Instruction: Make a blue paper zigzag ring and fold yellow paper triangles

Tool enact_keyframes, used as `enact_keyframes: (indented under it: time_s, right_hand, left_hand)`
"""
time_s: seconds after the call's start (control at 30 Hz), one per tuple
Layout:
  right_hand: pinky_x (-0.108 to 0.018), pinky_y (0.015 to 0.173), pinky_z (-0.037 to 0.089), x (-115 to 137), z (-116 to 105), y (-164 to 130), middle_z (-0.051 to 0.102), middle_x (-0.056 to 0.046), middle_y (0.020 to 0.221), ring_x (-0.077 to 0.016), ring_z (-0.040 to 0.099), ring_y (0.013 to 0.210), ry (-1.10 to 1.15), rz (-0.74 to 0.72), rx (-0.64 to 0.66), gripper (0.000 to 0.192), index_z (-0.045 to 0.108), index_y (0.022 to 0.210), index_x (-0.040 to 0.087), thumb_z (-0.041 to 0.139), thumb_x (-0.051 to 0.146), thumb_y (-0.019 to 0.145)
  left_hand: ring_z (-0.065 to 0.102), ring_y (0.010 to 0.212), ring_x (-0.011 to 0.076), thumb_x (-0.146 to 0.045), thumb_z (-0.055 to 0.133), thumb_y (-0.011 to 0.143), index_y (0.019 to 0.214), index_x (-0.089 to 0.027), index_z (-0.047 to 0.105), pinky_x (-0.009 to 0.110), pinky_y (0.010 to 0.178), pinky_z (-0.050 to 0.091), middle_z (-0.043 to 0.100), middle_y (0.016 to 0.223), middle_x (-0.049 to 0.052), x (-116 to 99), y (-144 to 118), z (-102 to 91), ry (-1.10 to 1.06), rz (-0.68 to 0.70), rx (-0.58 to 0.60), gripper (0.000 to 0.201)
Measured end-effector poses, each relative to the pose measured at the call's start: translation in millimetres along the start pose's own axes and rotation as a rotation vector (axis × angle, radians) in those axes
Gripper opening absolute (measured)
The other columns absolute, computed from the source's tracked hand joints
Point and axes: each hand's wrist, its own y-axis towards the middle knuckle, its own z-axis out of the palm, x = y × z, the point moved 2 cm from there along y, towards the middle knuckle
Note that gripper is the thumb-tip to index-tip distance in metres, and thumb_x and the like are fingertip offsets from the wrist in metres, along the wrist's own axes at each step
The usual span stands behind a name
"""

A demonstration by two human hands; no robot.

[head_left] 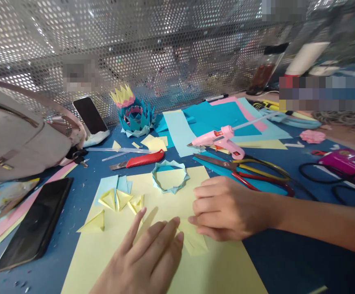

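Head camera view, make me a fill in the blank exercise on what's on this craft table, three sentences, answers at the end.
1. Both hands, the left hand and the right hand, press a small folded piece of ____ paper.
2. The glue gun beyond the scissors is ____ in colour.
3. The box cutter has a ____ handle.

Missing words: yellow; pink; red
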Motion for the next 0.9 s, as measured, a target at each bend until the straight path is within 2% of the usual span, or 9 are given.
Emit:
enact_keyframes:
  time_s: [0.13,0.3,0.4,0.5,0.6,0.67,0.9]
  right_hand:
    - [-0.033,0.054,0.027,2.0,-4.9,2.1,0.052,0.001,0.063,-0.0152,0.041,0.061,-0.014,-0.049,0.028,0.033,0.059,0.064,0.017,0.049,0.018,0.096]
    - [-0.033,0.055,0.027,4.5,-8.4,1.7,0.048,0.001,0.061,-0.0147,0.038,0.058,-0.009,-0.057,0.070,0.035,0.055,0.060,0.018,0.048,0.016,0.094]
    - [-0.033,0.055,0.025,5.5,-8.0,0.8,0.049,0.001,0.062,-0.0148,0.038,0.058,0.015,0.037,0.066,0.037,0.053,0.060,0.018,0.046,0.018,0.096]
    - [-0.031,0.058,0.028,5.1,-4.8,1.4,0.054,0.000,0.069,-0.0145,0.044,0.064,0.109,0.209,0.043,0.034,0.057,0.069,0.018,0.047,0.026,0.100]
    - [-0.027,0.062,0.030,6.3,0.5,2.9,0.059,0.000,0.078,-0.0137,0.050,0.072,0.228,0.416,0.067,0.022,0.059,0.082,0.018,0.058,0.033,0.097]
    - [-0.026,0.061,0.029,10.0,3.3,3.9,0.059,0.002,0.079,-0.0129,0.051,0.072,0.281,0.512,0.090,0.020,0.057,0.082,0.019,0.066,0.033,0.091]
    - [-0.027,0.061,0.027,24.1,5.2,6.1,0.058,0.004,0.077,-0.0126,0.049,0.072,0.272,0.576,0.077,0.013,0.053,0.080,0.019,0.066,0.019,0.079]
  left_hand:
    - [0.053,0.129,0.0206,-0.029,0.036,0.107,0.136,-0.017,0.058,0.053,0.124,0.001,0.055,0.147,0.008,2.3,-1.5,-1.8,0.010,0.086,0.014,0.039]
    - [0.053,0.130,0.0195,-0.023,0.034,0.107,0.134,-0.019,0.060,0.053,0.125,0.006,0.057,0.145,0.006,-1.1,-0.9,-0.7,-0.032,-0.010,0.001,0.038]
    - [0.050,0.134,0.0202,-0.022,0.035,0.106,0.135,-0.019,0.059,0.053,0.125,0.005,0.057,0.145,0.006,-2.7,-1.6,0.8,-0.045,-0.018,-0.003,0.038]
    - [0.044,0.139,0.0224,-0.032,0.036,0.106,0.137,-0.019,0.057,0.053,0.124,0.002,0.055,0.146,0.007,0.3,-2.4,0.8,-0.017,0.014,0.005,0.039]
    - [0.045,0.138,0.0231,-0.043,0.036,0.106,0.139,-0.019,0.056,0.054,0.124,-0.002,0.059,0.141,0.006,3.9,-2.3,-0.5,0.018,0.082,-0.004,0.046]
    - [0.047,0.135,0.0221,-0.042,0.037,0.106,0.138,-0.018,0.057,0.054,0.124,-0.002,0.062,0.136,0.004,4.8,-1.7,-1.2,0.038,0.114,-0.018,0.045]
    - [0.052,0.129,0.0204,-0.032,0.039,0.106,0.135,-0.018,0.059,0.056,0.124,-0.005,0.066,0.130,0.002,2.9,0.7,-1.6,0.071,0.132,-0.049,0.038]
